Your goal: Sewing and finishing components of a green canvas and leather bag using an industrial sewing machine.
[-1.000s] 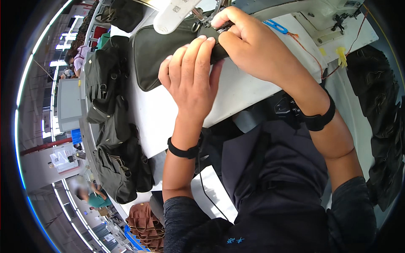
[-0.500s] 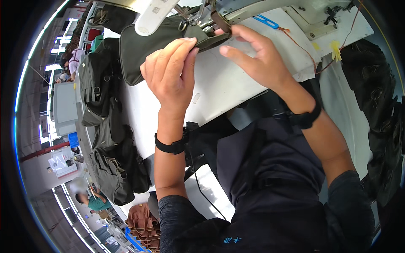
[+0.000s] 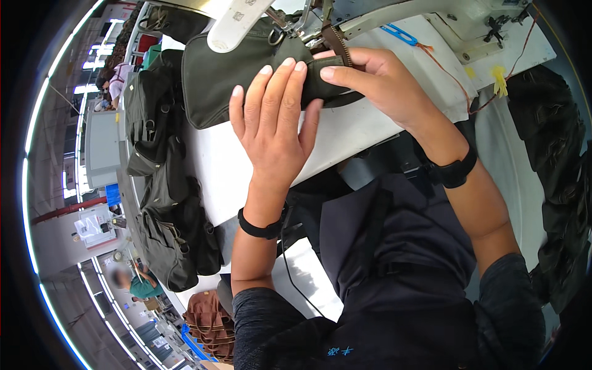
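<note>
Head view, looking down: an olive fabric piece (image 3: 216, 80) is lying on a white table (image 3: 225, 185), in the upper middle, with its upper edge reaching the metal parts of a sewing machine (image 3: 237, 21). Its long axis is running roughly left to right; the broad, rounded end is pointing left, and the narrower end is pointing right. A metal ring (image 3: 276, 38) is showing near its upper edge, and a brown toothed strip (image 3: 336, 46) is curving down to the narrow end.

The left hand (image 3: 271, 132) is resting spread on the piece, its 4 fingers pointing away from the body and its thumb standing apart; it is pressing rather than grasping. The right hand (image 3: 391, 83) is pinching the narrow end beside the brown strip, thumb on top, index finger partly hidden behind.

Blue thread snips (image 3: 399, 34) with an orange cord are lying beyond the right hand. Dark olive bags (image 3: 169, 246) are lining the table's left side, and dark fabric pieces (image 3: 549, 154) are hanging at the far right. A brown stack (image 3: 209, 320) is sitting at lower left. In the left background, 2 people are appearing small.
</note>
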Action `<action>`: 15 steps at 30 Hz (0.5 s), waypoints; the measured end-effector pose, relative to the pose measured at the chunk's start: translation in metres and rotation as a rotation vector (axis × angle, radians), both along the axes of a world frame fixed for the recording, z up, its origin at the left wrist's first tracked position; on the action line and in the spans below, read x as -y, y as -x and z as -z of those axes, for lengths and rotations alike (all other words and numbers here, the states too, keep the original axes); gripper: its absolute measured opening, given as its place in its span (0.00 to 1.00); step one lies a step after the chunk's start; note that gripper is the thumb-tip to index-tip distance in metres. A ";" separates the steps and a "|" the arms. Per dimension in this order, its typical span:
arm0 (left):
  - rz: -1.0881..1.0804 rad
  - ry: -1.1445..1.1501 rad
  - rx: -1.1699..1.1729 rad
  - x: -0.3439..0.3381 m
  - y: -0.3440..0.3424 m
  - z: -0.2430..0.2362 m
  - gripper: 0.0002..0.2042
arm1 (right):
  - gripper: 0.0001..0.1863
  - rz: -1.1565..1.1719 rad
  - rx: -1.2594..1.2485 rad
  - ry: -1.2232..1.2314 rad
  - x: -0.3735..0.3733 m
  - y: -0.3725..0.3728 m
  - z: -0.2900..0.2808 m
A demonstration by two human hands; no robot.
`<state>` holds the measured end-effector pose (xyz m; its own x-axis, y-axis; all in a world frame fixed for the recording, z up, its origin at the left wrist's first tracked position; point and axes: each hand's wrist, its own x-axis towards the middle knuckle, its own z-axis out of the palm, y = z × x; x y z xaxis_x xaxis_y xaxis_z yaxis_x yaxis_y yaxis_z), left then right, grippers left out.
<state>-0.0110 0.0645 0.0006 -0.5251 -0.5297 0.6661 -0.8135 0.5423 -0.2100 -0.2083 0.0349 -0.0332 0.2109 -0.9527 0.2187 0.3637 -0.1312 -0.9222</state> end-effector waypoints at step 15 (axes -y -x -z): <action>-0.061 0.267 0.140 0.004 0.004 0.012 0.15 | 0.17 -0.105 -0.055 -0.084 -0.007 0.008 -0.024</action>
